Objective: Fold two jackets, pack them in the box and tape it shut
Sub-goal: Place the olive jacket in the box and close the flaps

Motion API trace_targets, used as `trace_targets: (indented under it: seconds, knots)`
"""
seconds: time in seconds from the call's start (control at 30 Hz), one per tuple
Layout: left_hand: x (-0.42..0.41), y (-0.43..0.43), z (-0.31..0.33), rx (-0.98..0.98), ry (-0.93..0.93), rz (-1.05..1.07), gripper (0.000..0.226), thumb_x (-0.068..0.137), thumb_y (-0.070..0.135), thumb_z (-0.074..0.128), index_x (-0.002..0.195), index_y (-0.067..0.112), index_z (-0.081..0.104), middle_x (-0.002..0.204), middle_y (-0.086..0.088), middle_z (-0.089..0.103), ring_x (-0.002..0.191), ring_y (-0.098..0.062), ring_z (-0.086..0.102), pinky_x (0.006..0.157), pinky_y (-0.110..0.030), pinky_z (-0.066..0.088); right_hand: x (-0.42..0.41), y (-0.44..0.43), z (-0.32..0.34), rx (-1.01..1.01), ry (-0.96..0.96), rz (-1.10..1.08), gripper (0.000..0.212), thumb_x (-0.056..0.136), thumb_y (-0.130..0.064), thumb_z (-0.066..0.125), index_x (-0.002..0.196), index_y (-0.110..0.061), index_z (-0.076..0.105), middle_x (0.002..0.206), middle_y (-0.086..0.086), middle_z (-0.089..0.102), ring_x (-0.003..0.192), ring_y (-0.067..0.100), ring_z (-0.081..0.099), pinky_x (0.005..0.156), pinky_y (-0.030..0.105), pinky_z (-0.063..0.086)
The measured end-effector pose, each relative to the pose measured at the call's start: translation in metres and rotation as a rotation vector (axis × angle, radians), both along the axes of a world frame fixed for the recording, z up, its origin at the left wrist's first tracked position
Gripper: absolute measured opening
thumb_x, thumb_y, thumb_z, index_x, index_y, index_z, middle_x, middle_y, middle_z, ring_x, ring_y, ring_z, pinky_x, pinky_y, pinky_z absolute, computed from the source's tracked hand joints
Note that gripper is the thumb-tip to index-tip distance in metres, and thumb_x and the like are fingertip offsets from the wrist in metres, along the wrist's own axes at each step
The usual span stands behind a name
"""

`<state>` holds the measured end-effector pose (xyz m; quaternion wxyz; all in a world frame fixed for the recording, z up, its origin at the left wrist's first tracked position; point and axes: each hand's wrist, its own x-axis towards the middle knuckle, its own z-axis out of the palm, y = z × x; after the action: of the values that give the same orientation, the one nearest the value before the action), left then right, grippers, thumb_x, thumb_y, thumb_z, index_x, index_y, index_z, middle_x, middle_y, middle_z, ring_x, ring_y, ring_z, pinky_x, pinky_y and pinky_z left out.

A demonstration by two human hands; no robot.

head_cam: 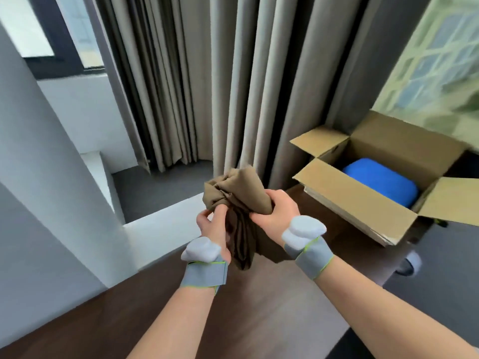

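A bunched olive-brown jacket [239, 193] hangs in the air above the dark wooden table [259, 307]. My left hand [213, 224] grips its lower left side and my right hand [276, 211] grips its right side, fingers curled into the cloth. To the right, an open cardboard box [363, 203] stands on the table with its flaps spread out. Inside it lies a folded blue jacket [381, 181].
Grey curtains [246, 86] hang behind the table. A white ledge and wall [64, 177] run along the left. A window picture [440, 60] is at the upper right. A dark chair part [409, 265] shows below the box, beside the table's right edge.
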<state>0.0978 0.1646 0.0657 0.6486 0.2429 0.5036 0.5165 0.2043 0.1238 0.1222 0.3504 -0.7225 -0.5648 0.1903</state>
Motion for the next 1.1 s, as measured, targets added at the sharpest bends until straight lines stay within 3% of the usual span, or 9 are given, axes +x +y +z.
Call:
trace_targets:
  seconds: [0.13, 0.33, 0.47, 0.57, 0.73, 0.87, 0.93, 1.0, 1.1]
  knots:
    - [0.055, -0.001, 0.039, 0.124, -0.278, -0.257, 0.027, 0.066, 0.029, 0.068, 0.089, 0.016, 0.062, 0.079, 0.001, 0.06, 0.07, -0.009, 0.058, 0.068, -0.025, 0.042, 0.052, -0.014, 0.025, 0.123, -0.182, -0.071, 0.015, 0.075, -0.015, 0.067, 0.088, -0.01, 0.066, 0.083, 0.011, 0.057, 0.082, 0.028, 0.051, 0.064, 0.032, 0.033]
    - [0.149, 0.001, 0.07, 0.171, -0.21, -0.41, 0.03, 0.084, 0.016, 0.067, 0.113, 0.007, 0.061, 0.094, -0.007, 0.073, 0.084, -0.015, 0.07, 0.071, -0.025, 0.056, 0.142, -0.03, 0.05, 0.214, -0.095, -0.256, 0.034, 0.076, -0.036, 0.074, 0.102, -0.016, 0.067, 0.086, 0.002, 0.052, 0.085, 0.02, 0.051, 0.067, 0.022, 0.029]
    - [0.232, -0.004, 0.082, 0.282, 0.06, -0.378, 0.045, 0.062, 0.029, 0.071, 0.103, 0.014, 0.063, 0.095, -0.008, 0.07, 0.087, -0.023, 0.067, 0.084, -0.035, 0.055, 0.203, -0.033, 0.056, 0.275, -0.145, -0.371, 0.028, 0.08, -0.036, 0.069, 0.101, -0.018, 0.065, 0.087, 0.002, 0.051, 0.094, 0.026, 0.054, 0.075, 0.031, 0.041]
    - [0.303, -0.006, 0.094, 0.254, 0.134, -0.368, 0.006, 0.085, 0.016, 0.056, 0.091, 0.019, 0.057, 0.093, -0.009, 0.065, 0.097, -0.031, 0.063, 0.093, -0.045, 0.05, 0.262, -0.029, 0.068, 0.252, -0.314, -0.52, 0.033, 0.082, -0.032, 0.063, 0.113, -0.02, 0.061, 0.102, 0.004, 0.054, 0.102, 0.028, 0.052, 0.083, 0.038, 0.044]
    - [0.384, -0.017, 0.119, 0.181, -0.419, -0.514, 0.033, 0.09, 0.04, 0.053, 0.106, 0.013, 0.064, 0.105, -0.007, 0.067, 0.111, -0.027, 0.061, 0.096, -0.038, 0.046, 0.328, -0.003, 0.083, 0.277, -0.757, -0.674, 0.041, 0.032, -0.023, 0.079, 0.07, -0.018, 0.065, 0.069, 0.003, 0.057, 0.067, 0.025, 0.059, 0.055, 0.025, 0.037]
    - [0.407, 0.004, 0.117, 0.173, -0.264, -0.538, 0.106, 0.042, 0.065, 0.082, 0.126, 0.007, 0.055, 0.117, -0.013, 0.065, 0.106, -0.025, 0.064, 0.094, -0.041, 0.05, 0.346, 0.01, 0.076, 0.203, -0.769, -0.507, 0.03, 0.062, -0.025, 0.074, 0.09, -0.019, 0.064, 0.087, 0.002, 0.061, 0.087, 0.023, 0.058, 0.066, 0.029, 0.04]
    - [0.416, 0.033, 0.105, 0.145, -0.14, -0.453, 0.075, 0.059, 0.051, 0.079, 0.117, 0.007, 0.06, 0.105, -0.01, 0.068, 0.087, -0.02, 0.068, 0.074, -0.032, 0.054, 0.358, 0.021, 0.066, 0.081, -0.674, -0.266, 0.04, 0.082, -0.026, 0.058, 0.121, -0.016, 0.051, 0.118, 0.002, 0.054, 0.114, 0.024, 0.045, 0.084, 0.035, 0.037]
    - [0.415, 0.05, 0.09, 0.067, -0.156, -0.439, 0.027, 0.083, 0.037, 0.06, 0.089, 0.011, 0.065, 0.076, -0.005, 0.068, 0.063, -0.014, 0.065, 0.06, -0.026, 0.049, 0.365, 0.027, 0.062, -0.043, -0.568, -0.052, 0.038, 0.086, -0.031, 0.051, 0.121, -0.016, 0.05, 0.119, -0.001, 0.055, 0.113, 0.024, 0.042, 0.087, 0.033, 0.036]
    - [0.422, 0.061, 0.067, -0.039, -0.369, -0.391, 0.04, 0.093, 0.028, 0.039, 0.065, 0.012, 0.063, 0.05, -0.003, 0.063, 0.049, -0.014, 0.063, 0.058, -0.027, 0.043, 0.381, 0.053, 0.057, -0.084, -0.369, 0.029, 0.028, 0.091, -0.034, 0.045, 0.103, -0.019, 0.065, 0.104, 0.001, 0.066, 0.104, 0.025, 0.051, 0.086, 0.033, 0.043]
